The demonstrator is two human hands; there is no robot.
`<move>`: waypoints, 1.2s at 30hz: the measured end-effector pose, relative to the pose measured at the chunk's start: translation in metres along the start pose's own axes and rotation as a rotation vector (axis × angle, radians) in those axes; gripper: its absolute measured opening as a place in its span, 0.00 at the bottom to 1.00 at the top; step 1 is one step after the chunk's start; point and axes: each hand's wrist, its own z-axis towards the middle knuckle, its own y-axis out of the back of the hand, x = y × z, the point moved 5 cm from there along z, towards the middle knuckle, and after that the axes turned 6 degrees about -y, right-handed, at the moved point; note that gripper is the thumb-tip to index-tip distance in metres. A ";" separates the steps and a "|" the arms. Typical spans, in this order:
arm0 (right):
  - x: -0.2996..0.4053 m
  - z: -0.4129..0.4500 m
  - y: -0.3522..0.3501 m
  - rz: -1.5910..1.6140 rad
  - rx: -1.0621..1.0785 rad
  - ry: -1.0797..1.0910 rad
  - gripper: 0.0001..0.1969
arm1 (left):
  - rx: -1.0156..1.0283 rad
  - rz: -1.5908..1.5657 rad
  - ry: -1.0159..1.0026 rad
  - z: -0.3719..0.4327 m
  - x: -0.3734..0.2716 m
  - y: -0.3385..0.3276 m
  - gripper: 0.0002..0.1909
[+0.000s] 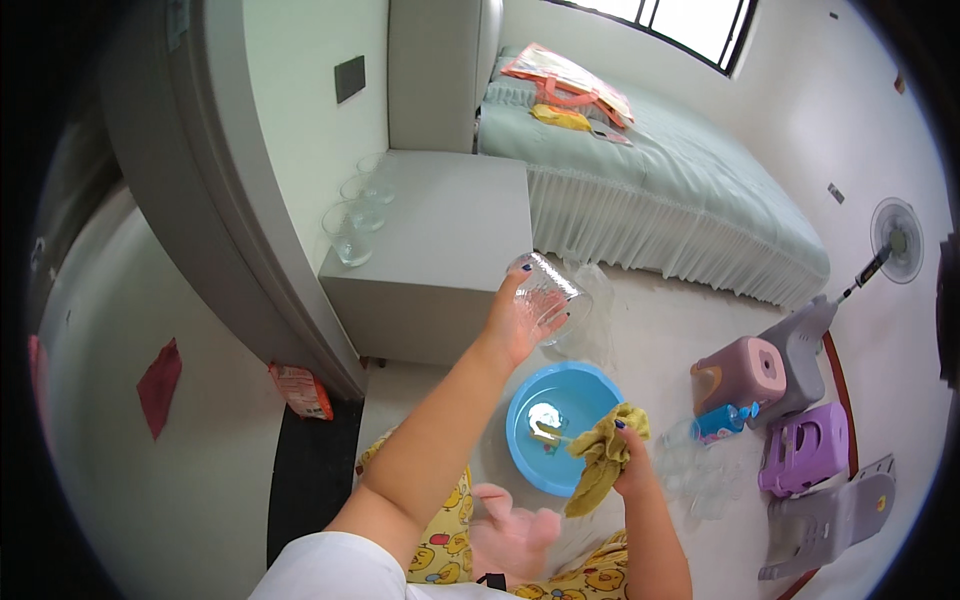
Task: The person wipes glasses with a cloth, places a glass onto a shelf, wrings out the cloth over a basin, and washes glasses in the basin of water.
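My left hand holds a clear textured glass, tilted, beside the corner of a white cabinet. A yellow-green cloth hangs bunched in my right hand, over the right edge of a blue plastic basin. Water lies in the basin, and a yellowish object shows in it. Several clear glasses stand in a row along the wall side of the cabinet top. To the right of the basin, more clear glasses are on the floor, close to a blue bottle.
Purple, pink and grey plastic stools are at the right, with a fan beyond. A bed stands behind. A clear plastic bag lies near the cabinet; an orange packet sits by the doorway.
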 end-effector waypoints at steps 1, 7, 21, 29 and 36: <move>0.000 0.004 -0.001 -0.042 -0.015 0.036 0.17 | -0.005 -0.011 -0.024 -0.002 -0.003 -0.001 0.31; 0.002 0.022 -0.005 -0.235 -0.149 0.116 0.18 | -0.049 -0.078 0.186 -0.012 0.004 0.018 0.35; 0.023 0.086 -0.135 -0.756 -0.166 0.559 0.11 | 0.282 -0.018 0.331 -0.050 -0.013 0.029 0.32; 0.034 0.097 -0.200 -0.874 -0.049 0.411 0.14 | -0.004 -0.233 0.247 -0.033 -0.047 0.061 0.32; 0.060 0.084 -0.196 -1.147 -0.206 1.041 0.25 | -0.095 -0.209 0.042 -0.023 -0.076 0.062 0.32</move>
